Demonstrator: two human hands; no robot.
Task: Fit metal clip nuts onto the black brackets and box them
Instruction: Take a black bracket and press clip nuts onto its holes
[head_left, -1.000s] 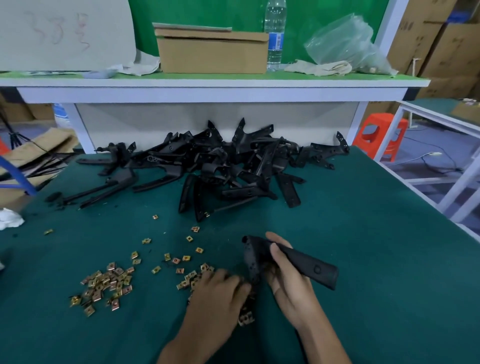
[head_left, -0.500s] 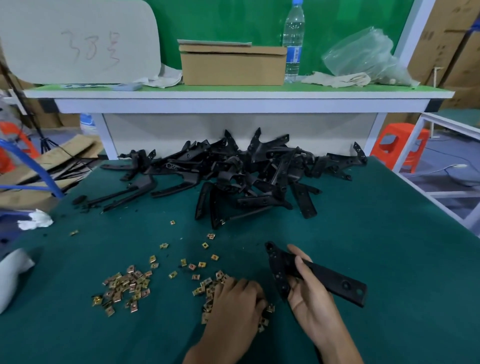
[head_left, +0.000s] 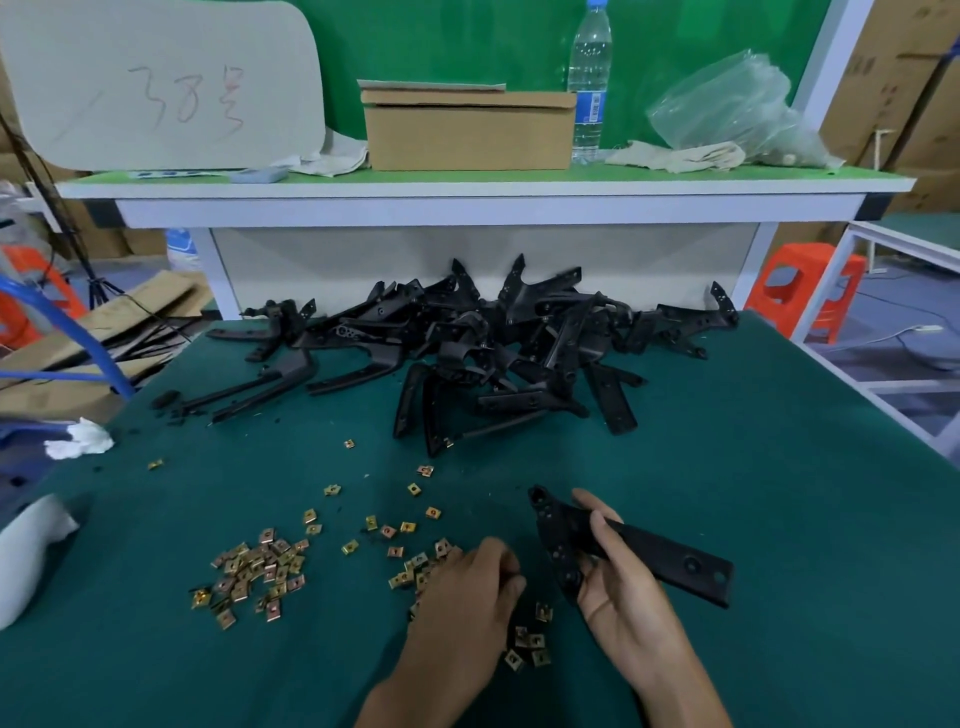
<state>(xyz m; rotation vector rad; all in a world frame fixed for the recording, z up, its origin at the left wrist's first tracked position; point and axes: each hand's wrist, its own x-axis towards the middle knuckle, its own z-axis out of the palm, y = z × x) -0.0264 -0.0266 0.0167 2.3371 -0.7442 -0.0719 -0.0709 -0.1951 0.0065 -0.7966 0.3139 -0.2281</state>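
Right hand (head_left: 623, 608) grips flat black plastic bracket (head_left: 675, 561), nearer than black bracket heap (head_left: 493, 353). Left hand (head_left: 462, 608) curled over brass-coloured metal clip nuts (head_left: 415, 569); grasp unclear.

Green-topped table (head_left: 779, 467), white-framed shelf (head_left: 467, 208), green back wall (head_left: 441, 41), orange stool (head_left: 800, 291), stacked cartons (head_left: 904, 78)

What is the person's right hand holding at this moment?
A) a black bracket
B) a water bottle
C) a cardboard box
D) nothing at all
A: the right hand grips a black bracket, with the thumb laid across it, while the left hand is down over the loose clip nuts. The water bottle and the cardboard box stand untouched on the shelf behind.
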